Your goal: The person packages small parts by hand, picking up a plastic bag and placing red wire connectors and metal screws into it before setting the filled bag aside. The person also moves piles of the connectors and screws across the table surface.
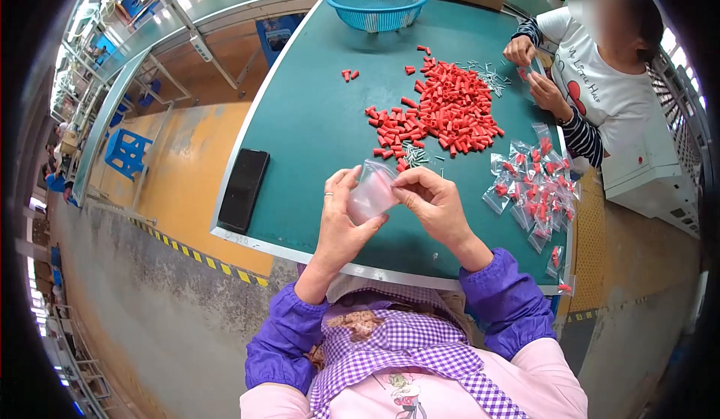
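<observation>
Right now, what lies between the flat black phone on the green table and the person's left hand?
Only bare green tabletop lies between the flat black phone and the person's left hand, as the head camera's view shows.

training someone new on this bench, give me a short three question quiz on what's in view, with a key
1. True or false: the left hand and the right hand are both at the small clear bag.
2. Where does the black phone lie?
a) in the basket
b) on the floor
c) on the table, to the left of the clear bag
3. Fill in the blank: the large pile of small tubes is ___ in colour.

Key: 1 true; 2 c; 3 red
</observation>
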A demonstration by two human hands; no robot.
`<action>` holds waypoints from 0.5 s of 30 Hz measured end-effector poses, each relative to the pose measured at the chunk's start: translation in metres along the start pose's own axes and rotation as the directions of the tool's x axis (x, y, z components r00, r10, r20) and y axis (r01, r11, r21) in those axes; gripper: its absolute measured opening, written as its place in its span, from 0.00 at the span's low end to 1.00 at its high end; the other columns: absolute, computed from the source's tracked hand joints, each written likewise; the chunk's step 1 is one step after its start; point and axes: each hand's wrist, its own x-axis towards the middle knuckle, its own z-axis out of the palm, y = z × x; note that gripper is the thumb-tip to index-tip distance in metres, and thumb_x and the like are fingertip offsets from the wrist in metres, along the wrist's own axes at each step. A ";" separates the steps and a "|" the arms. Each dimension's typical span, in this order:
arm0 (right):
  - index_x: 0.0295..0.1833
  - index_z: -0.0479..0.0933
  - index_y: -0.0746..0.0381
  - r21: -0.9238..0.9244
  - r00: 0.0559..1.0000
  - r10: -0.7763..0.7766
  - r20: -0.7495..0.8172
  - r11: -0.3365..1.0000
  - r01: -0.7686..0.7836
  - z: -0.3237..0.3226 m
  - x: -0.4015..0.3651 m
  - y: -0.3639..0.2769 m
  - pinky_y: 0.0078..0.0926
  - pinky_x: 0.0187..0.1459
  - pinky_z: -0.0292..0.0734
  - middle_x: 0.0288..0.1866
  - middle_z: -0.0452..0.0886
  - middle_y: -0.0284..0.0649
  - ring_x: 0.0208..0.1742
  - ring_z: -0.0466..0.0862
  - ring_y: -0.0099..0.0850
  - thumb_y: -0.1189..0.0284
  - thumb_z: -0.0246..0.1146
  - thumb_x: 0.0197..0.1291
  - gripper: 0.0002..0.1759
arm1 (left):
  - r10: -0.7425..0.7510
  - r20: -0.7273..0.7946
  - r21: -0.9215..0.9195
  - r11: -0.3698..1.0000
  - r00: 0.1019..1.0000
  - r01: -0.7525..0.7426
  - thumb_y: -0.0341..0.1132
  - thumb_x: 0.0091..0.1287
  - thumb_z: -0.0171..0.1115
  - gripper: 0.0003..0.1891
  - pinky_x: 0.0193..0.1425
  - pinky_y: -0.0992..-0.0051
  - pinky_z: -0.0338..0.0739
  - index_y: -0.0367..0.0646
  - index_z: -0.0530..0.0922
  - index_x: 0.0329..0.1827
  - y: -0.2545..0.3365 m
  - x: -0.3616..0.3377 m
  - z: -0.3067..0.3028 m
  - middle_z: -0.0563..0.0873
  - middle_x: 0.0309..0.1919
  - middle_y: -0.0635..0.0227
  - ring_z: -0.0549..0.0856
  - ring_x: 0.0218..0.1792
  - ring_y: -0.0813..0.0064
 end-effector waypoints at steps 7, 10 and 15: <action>0.42 0.77 0.67 -0.035 0.997 -0.052 0.055 0.998 0.054 -0.007 -0.008 -0.010 0.19 0.44 0.76 0.39 0.80 0.34 0.41 0.79 0.20 0.82 0.61 0.58 0.06 | -0.014 -0.039 -0.096 0.995 0.999 0.010 0.36 0.57 0.68 0.28 0.54 0.73 0.75 0.36 0.69 0.60 0.005 -0.004 0.009 0.78 0.49 0.61 0.80 0.49 0.68; 0.43 0.77 0.67 0.124 0.997 0.021 0.072 0.992 -0.030 -0.016 -0.007 -0.012 0.19 0.45 0.76 0.40 0.80 0.34 0.42 0.79 0.20 0.82 0.61 0.59 0.07 | -0.378 0.374 -0.774 0.375 0.847 0.510 0.47 0.68 0.56 0.27 0.53 0.71 0.77 0.34 0.68 0.61 -0.012 -0.002 0.004 0.80 0.49 0.57 0.82 0.48 0.66; 0.44 0.77 0.67 0.222 0.986 0.021 0.166 0.973 -0.058 -0.029 -0.003 -0.015 0.20 0.47 0.77 0.40 0.80 0.34 0.43 0.79 0.21 0.82 0.61 0.59 0.07 | -0.129 0.745 -0.667 -0.127 0.655 0.734 0.56 0.72 0.38 0.33 0.47 0.63 0.81 0.33 0.63 0.65 -0.008 -0.002 0.006 0.79 0.51 0.46 0.82 0.49 0.57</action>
